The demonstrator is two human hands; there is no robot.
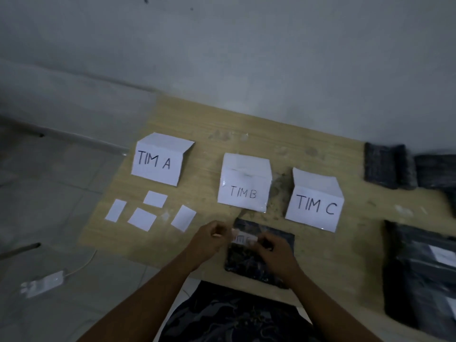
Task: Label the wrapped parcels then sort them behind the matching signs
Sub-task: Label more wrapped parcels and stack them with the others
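The left hand (pixel 209 239) and right hand (pixel 274 253), fingers curled, pinch the two ends of a small white label (pixel 243 239), its writing too blurred to read; the label lies on top of a dark wrapped parcel (pixel 256 267) at the near edge of the counter (pixel 222 134); to the left lie four blank slips (pixel 142 219); beyond stand the folded signs TIM A (pixel 160 160), TIM B (pixel 244 186) and TIM C (pixel 314 201); more dark parcels (pixel 419 280) lie at the right.
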